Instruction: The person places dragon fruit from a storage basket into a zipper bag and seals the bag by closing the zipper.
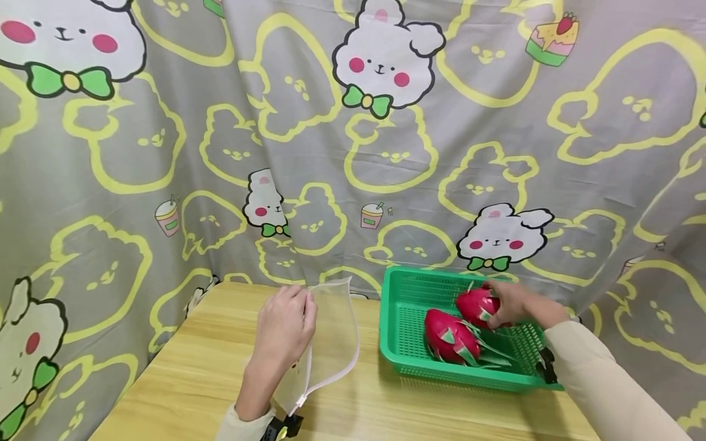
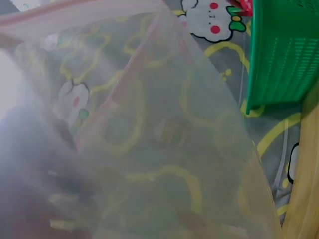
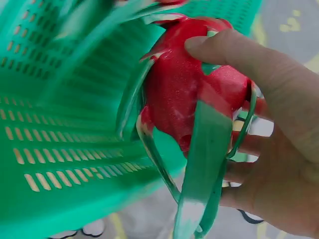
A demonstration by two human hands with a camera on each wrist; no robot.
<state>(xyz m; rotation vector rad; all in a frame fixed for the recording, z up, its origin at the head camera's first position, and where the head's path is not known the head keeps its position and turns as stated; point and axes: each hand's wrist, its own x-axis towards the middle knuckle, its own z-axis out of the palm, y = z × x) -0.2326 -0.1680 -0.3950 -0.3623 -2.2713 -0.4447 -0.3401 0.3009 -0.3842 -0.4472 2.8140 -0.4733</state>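
My left hand (image 1: pixel 287 321) grips the edge of a translucent zip bag (image 1: pixel 333 327), whose mouth gapes toward the basket. The bag's film (image 2: pixel 164 129) fills most of the left wrist view. Over at the right, my right hand (image 1: pixel 513 301) holds a dragon fruit (image 1: pixel 475 306) at the back of a green basket (image 1: pixel 388 318). In the right wrist view the thumb lies across this red fruit (image 3: pixel 174 94), with the fingers curled behind it and long green scales hanging down. A second dragon fruit (image 1: pixel 445 331) lies in the basket, just left of the held one.
The basket stands on a wooden table (image 1: pixel 182 361), near its back edge. Behind the table hangs a grey curtain (image 1: pixel 309 153) printed with rabbits and yellow outlines. A black wrist strap (image 1: pixel 546 366) shows at the right sleeve, close to the basket's right rim.
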